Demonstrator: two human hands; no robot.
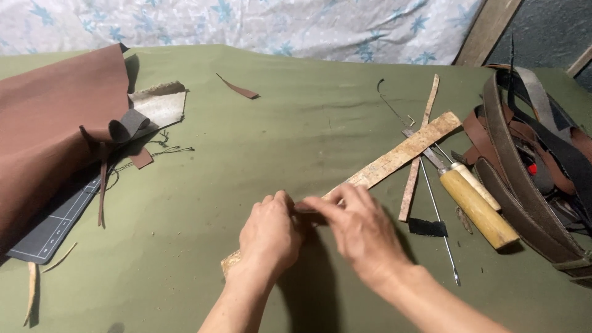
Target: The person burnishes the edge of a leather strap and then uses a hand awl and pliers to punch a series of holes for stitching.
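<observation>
Pinching the middle of a long pale leather strip point(394, 157), the left hand point(268, 237) and right hand point(361, 231) meet fingertip to fingertip over the green desk point(259, 154). Just right of the right hand lie two wooden-handled tools point(478, 206); belts point(524, 179) are heaped farther right, brown leather point(49, 123) far left.

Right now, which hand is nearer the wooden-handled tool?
Right. The right hand lies just left of the tool; the left hand sits farther left, beyond the right one.
</observation>
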